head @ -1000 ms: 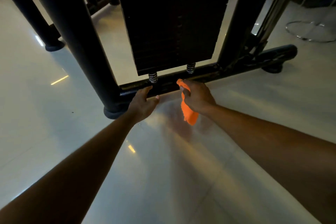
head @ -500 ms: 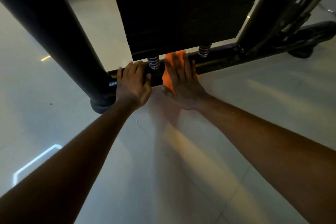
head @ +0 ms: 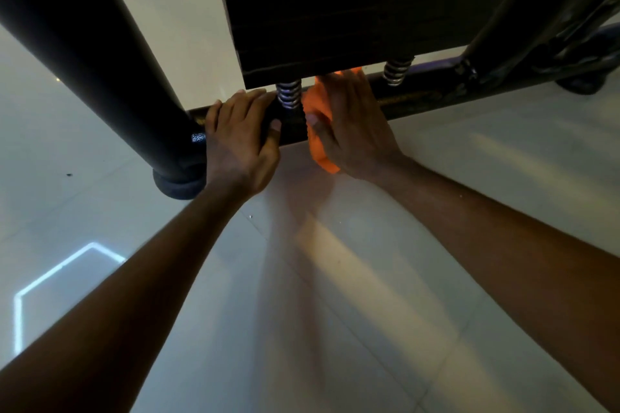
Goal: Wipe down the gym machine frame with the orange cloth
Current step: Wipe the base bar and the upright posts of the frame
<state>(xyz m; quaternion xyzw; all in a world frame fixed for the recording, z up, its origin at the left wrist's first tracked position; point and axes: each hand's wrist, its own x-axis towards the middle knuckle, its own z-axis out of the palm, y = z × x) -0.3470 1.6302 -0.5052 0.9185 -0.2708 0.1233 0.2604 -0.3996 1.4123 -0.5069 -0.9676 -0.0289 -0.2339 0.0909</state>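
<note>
The black gym machine frame has a low base bar [head: 422, 99] running across the floor under a dark weight stack [head: 352, 7]. My right hand [head: 352, 127] lies flat on the orange cloth [head: 317, 144] and presses it against the bar between two coil springs; most of the cloth is hidden under the palm. My left hand [head: 240, 137] grips the same bar just left of the left spring [head: 288, 94], next to the thick slanted post [head: 84, 54].
The right spring [head: 396, 70] and an angled upright [head: 510, 3] stand to the right of the cloth. A round rubber foot [head: 179, 184] sits under the left post. Pale glossy floor tiles [head: 335, 278] spread out in front of the bar.
My view has come closer to the base bar. My right hand went from holding the cloth bunched in front of the bar to pressing it flat on the bar. My left hand has settled over the bar.
</note>
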